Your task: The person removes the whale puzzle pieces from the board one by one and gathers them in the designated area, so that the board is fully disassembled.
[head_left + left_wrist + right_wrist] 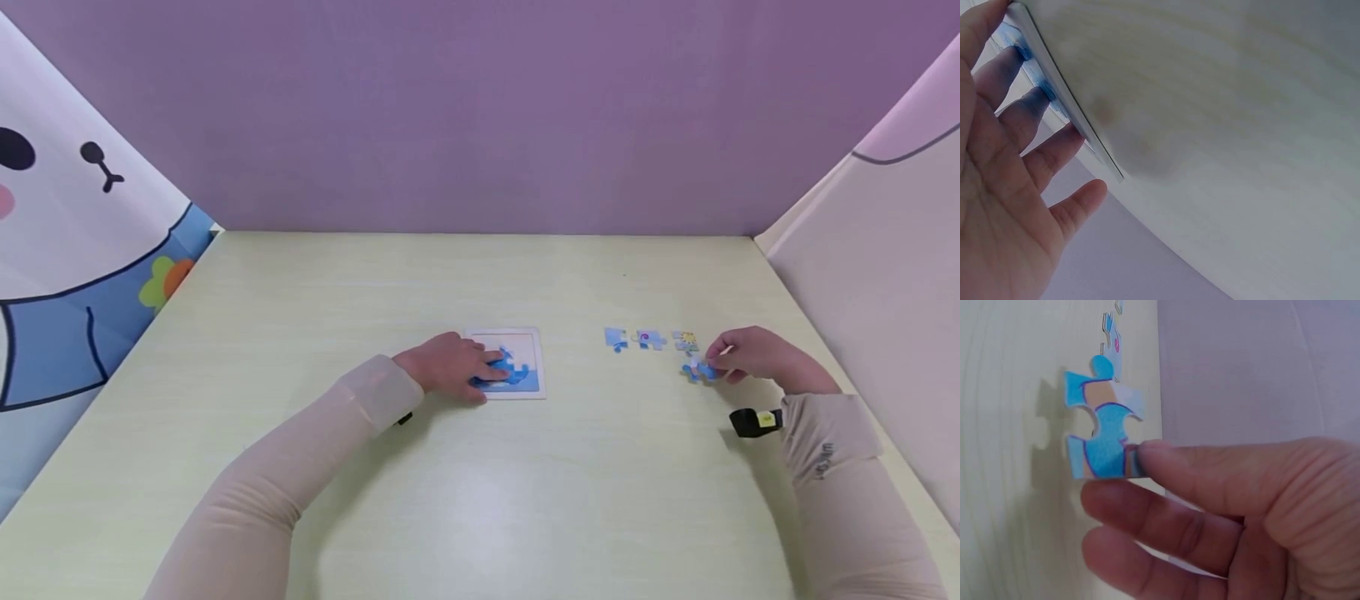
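A square puzzle board [542, 362] with a white frame lies mid-table, part of its blue picture filled in. My left hand [453, 367] rests on its left side with fingers spread and fairly straight; in the left wrist view the fingertips [1038, 97] press on the blue picture inside the rim. Over to the right, my right hand [753, 354] pinches a blue puzzle piece [1110, 440] with a tan patch and purple lines between thumb and fingers. The piece is raised off the table, its shadow falling beside it in the right wrist view.
Three loose puzzle pieces lie in a row right of the board: a blue one [616, 337], one with a pink swirl [649, 339] and one with a yellow sun [686, 340]. A purple wall [480, 117] borders the table's far edge.
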`<state>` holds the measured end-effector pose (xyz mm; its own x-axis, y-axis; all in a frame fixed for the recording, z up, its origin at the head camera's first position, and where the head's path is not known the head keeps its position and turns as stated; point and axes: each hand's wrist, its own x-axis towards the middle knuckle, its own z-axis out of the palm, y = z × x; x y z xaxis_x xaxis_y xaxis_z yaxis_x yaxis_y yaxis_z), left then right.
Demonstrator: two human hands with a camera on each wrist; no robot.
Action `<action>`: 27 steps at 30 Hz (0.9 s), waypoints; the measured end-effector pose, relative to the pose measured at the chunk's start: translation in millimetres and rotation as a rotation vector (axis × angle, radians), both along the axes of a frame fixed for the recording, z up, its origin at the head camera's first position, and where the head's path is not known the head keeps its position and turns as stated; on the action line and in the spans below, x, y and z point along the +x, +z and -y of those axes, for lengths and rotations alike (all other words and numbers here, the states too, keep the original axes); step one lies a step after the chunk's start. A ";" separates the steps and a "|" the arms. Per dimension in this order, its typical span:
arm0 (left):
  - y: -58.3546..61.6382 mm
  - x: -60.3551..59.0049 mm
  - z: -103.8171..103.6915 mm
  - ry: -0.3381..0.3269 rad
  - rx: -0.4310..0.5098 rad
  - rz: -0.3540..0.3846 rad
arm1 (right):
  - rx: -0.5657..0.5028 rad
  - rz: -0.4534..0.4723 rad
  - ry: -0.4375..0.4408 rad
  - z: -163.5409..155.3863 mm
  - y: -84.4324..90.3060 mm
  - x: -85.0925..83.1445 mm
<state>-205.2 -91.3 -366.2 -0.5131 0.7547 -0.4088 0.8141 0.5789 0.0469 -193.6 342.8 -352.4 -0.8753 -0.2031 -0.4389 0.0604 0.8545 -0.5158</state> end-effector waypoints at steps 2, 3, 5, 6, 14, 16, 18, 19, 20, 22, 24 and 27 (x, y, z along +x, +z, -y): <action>0.4 0.4 0.3 0.005 0.000 -0.002 | 0.001 0.015 -0.003 -0.3 -1.1 -0.8; 0.4 0.5 0.4 0.004 -0.002 -0.003 | -0.004 0.020 0.000 -0.3 -2.2 -1.0; 0.0 1.1 0.1 0.004 -0.004 -0.002 | -0.010 0.032 0.003 -0.1 -4.4 -0.6; -0.4 1.3 -0.2 0.002 -0.005 -0.002 | -0.013 0.038 0.005 -0.1 -5.4 -0.1; -3.1 1.1 -3.5 0.010 -0.013 -0.009 | -0.014 0.045 0.020 -0.1 -7.6 1.0; -3.3 0.4 -3.2 0.017 -0.019 -0.007 | -0.012 0.038 0.033 0.5 -7.5 -0.4; -2.6 0.3 -2.7 0.020 -0.026 -0.009 | -0.010 0.033 0.045 1.0 -8.5 -2.2; -1.8 0.6 -2.5 0.022 -0.029 -0.009 | -0.010 0.029 0.051 1.1 -9.5 -3.2; -1.5 1.0 -2.5 0.024 -0.032 -0.009 | -0.011 0.029 0.052 1.2 -11.0 -4.0; -0.9 1.6 -2.4 0.023 -0.034 -0.008 | -0.012 0.030 0.054 1.4 -14.0 -5.3; -0.3 1.9 -2.6 0.023 -0.038 -0.009 | -0.014 0.031 0.061 0.9 -15.8 -6.2; -0.2 1.5 -3.2 0.023 -0.032 -0.006 | -0.003 0.026 0.073 -0.6 -16.7 -6.6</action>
<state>-203.7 -88.1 -366.4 -0.5328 0.7294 -0.4291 0.8006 0.5987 0.0235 -200.1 343.4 -369.1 -0.8466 -0.2670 -0.4605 0.0114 0.8559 -0.5171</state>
